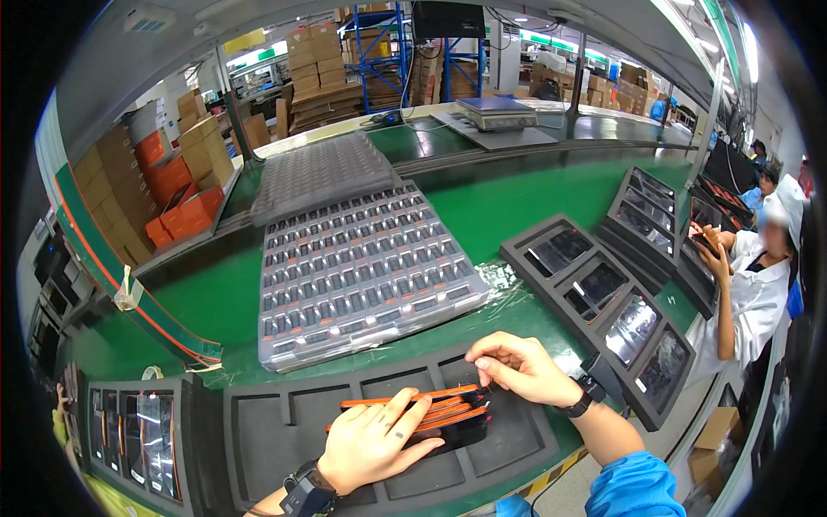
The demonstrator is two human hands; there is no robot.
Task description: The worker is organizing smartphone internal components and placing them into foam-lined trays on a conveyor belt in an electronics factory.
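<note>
A stack of thin dark panels with orange edges (444,415) stands on edge across a black foam tray (258,431) with shallow compartments. My left hand (370,441) lies over the stack's left part, fingers across its top and thumb along its near side, gripping it. At the stack's right end is my right hand (521,369), its thumb and index finger brought together just above the panels' ends. Whatever the right fingertips hold, if anything, is too small to make out. Each wrist wears a dark band.
Beyond the foam tray sits a clear plastic tray (370,276) holding rows of small dark parts, overlapped by another clear tray (323,172). Black foam trays with dark screens stand at right (603,297) and left (138,435). A co-worker in white (758,267) handles a panel at far right.
</note>
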